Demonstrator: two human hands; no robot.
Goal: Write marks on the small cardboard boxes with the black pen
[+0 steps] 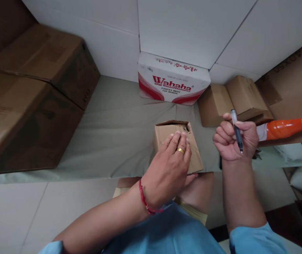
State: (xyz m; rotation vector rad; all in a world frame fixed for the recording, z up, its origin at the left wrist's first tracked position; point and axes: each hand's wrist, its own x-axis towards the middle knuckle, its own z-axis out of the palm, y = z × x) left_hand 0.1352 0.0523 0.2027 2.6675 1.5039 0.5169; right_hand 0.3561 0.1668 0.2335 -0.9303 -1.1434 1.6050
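Head camera: nearest was a blue shirt (156, 233), with both bare forearms reaching out from it over a table draped in grey-green cloth (119, 123). A red bracelet (145, 201) circled the left wrist. Beyond it the left hand (168, 165) lay palm down on a small brown carton (170, 130), its fingers extended side by side and released, a gold ring (180, 151) on one of them. That carton sat at the table's near edge, directly before the person, its far edge torn and slightly gaping. Off to its right, the right hand (230, 150) was raised, thumb and forefinger grasping a pen (236, 131) tip downward, the remaining fingers curled toward the palm. Behind that wrist showed an orange object (285, 128), not clearly identifiable. Large brown cartons (21, 116) filled the table's left side. Farther back, two smaller boxes (216, 102) stood on the right, just beside a white-and-red Wahaha carton (173, 79), which stood near the white wall (177, 28).
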